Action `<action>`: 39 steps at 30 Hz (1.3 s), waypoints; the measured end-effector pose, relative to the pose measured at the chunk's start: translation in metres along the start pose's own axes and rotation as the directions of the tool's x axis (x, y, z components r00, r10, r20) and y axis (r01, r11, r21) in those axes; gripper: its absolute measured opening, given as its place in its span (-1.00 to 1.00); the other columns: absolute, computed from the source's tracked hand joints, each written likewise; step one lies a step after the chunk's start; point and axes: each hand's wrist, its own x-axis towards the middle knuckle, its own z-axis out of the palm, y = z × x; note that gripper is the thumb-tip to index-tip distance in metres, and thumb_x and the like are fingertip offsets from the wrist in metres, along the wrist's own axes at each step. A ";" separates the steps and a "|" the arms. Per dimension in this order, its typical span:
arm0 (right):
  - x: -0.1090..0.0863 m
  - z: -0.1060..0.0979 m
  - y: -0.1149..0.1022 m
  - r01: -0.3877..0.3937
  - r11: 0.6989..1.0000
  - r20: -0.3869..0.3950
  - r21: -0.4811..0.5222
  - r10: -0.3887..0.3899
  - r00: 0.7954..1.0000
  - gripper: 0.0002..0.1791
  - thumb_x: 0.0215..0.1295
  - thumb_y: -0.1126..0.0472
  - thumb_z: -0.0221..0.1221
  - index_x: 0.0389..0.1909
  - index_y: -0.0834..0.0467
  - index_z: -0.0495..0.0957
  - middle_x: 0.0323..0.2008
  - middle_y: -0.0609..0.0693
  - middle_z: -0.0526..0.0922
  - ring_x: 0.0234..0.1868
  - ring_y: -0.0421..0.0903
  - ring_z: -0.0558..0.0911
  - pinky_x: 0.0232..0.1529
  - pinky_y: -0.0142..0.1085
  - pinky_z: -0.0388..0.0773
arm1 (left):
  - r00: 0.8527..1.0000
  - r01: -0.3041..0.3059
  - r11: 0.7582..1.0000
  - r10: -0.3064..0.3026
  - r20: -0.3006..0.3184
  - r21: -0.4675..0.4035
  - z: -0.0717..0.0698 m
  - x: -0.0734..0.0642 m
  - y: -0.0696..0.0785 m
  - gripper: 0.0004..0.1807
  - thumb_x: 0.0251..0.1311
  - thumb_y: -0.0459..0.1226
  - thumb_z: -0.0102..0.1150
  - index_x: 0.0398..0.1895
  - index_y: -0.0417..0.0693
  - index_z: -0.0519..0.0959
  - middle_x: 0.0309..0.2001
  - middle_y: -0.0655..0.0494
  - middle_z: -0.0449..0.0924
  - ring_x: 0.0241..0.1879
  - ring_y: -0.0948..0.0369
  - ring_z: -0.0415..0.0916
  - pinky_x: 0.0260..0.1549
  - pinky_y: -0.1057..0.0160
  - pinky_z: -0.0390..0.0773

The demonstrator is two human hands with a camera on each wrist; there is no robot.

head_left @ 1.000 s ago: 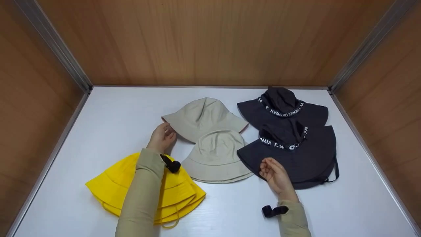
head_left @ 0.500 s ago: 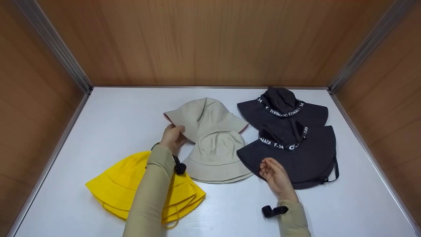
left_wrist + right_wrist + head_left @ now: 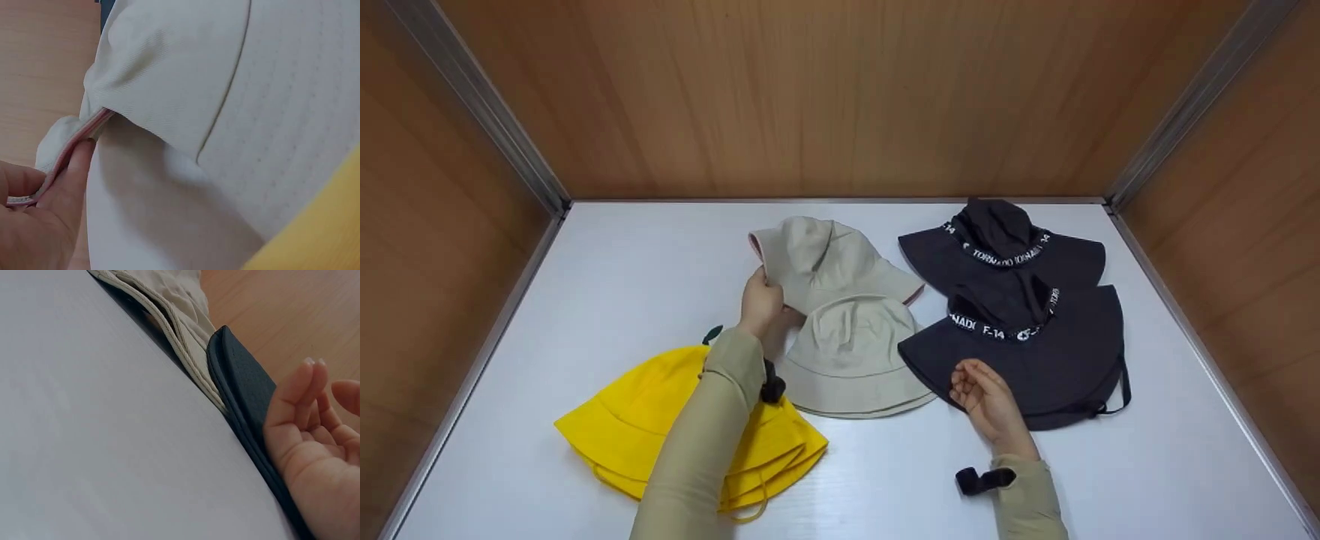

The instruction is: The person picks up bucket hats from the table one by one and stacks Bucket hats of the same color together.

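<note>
My left hand pinches the left brim edge of the rear beige bucket hat. In the left wrist view, thumb and fingers grip its reddish-pink trimmed edge, and that side is lifted off the table. A second beige bucket hat lies flat in front, overlapping the rear one. My right hand holds nothing, its fingers loosely curled, over the near brim of the front black bucket hat. The right wrist view shows this hand beside the black brim.
Another black hat with white lettering lies behind the front black one. Yellow hats are stacked at the near left, partly under my left forearm; a small green leaf pokes out. Wooden walls enclose the white table on three sides.
My left hand has moved right and up, taking hold of the rear beige hat's left brim and folding it inward and up. The right hand has stayed still.
</note>
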 end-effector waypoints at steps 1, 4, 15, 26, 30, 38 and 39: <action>0.000 0.000 0.000 0.000 1.000 -0.001 0.002 0.000 1.000 -0.59 0.51 0.32 -0.28 -0.32 0.10 0.56 -0.42 -0.10 0.58 -0.37 -0.25 0.55 -0.30 -0.43 0.48 | 0.999 -0.029 0.999 0.030 -0.015 0.036 -0.001 0.000 0.001 -0.44 0.29 -0.47 -0.33 0.39 -0.18 0.16 0.30 -0.17 0.31 0.26 -0.03 0.31 0.24 0.03 0.31; 0.000 0.000 0.000 0.001 1.000 0.001 0.003 -0.001 1.000 -0.58 0.52 0.32 -0.30 -0.32 0.09 0.56 -0.42 -0.10 0.58 -0.38 -0.26 0.54 -0.30 -0.43 0.48 | 0.996 -0.084 0.995 0.086 -0.040 0.045 -0.003 -0.001 0.005 -0.51 0.36 -0.44 -0.31 0.36 -0.19 0.24 0.24 -0.18 0.38 0.14 -0.02 0.42 0.10 0.04 0.46; -0.001 0.000 0.000 0.004 1.000 -0.033 -0.025 -0.005 0.999 -0.59 0.52 0.31 -0.28 -0.33 0.09 0.56 -0.43 -0.09 0.58 -0.41 -0.25 0.52 -0.31 -0.43 0.49 | 0.978 -0.182 0.965 0.158 -0.139 -0.186 -0.018 -0.008 0.029 -0.57 0.41 -0.43 -0.23 0.31 -0.28 0.25 0.16 -0.24 0.41 0.05 0.00 0.50 -0.11 0.30 0.59; 0.007 0.011 -0.004 -0.059 0.992 -0.109 -0.109 0.047 0.993 -0.61 0.50 0.31 -0.22 -0.41 0.06 0.55 -0.48 -0.12 0.57 -0.45 -0.26 0.50 -0.36 -0.45 0.49 | 0.992 -0.124 0.885 0.108 -0.061 -0.449 -0.019 -0.043 0.056 -0.59 0.41 -0.43 -0.22 0.30 -0.26 0.21 0.18 -0.18 0.37 0.02 0.10 0.50 -0.21 0.39 0.60; 0.014 0.020 -0.010 -0.085 0.982 -0.120 -0.168 0.065 0.991 -0.62 0.50 0.30 -0.21 -0.43 0.04 0.53 -0.50 -0.13 0.56 -0.46 -0.27 0.48 -0.37 -0.44 0.47 | 0.992 -0.124 0.855 0.121 -0.040 -0.504 -0.018 -0.057 0.066 -0.60 0.40 -0.45 -0.20 0.29 -0.28 0.20 0.14 -0.17 0.38 -0.09 0.21 0.54 -0.21 0.39 0.60; 0.031 0.034 -0.020 -0.059 0.984 -0.211 -0.170 0.022 0.977 -0.71 0.49 0.27 -0.17 -0.36 0.05 0.50 -0.39 -0.09 0.58 -0.34 -0.20 0.53 -0.24 -0.37 0.47 | 0.985 -0.095 0.764 0.163 0.049 -0.638 -0.014 -0.086 0.083 -0.62 0.39 -0.46 -0.19 0.25 -0.27 0.16 0.03 -0.08 0.42 -0.23 0.30 0.61 -0.21 0.34 0.61; 0.033 0.035 -0.021 -0.056 0.985 -0.229 -0.165 0.017 0.973 -0.73 0.49 0.24 -0.17 -0.32 0.06 0.49 -0.35 -0.08 0.58 -0.31 -0.19 0.54 -0.20 -0.36 0.48 | 0.984 -0.079 0.756 0.165 0.072 -0.649 -0.014 -0.089 0.084 -0.62 0.40 -0.46 -0.20 0.25 -0.26 0.14 0.04 -0.07 0.42 -0.22 0.29 0.61 -0.20 0.32 0.61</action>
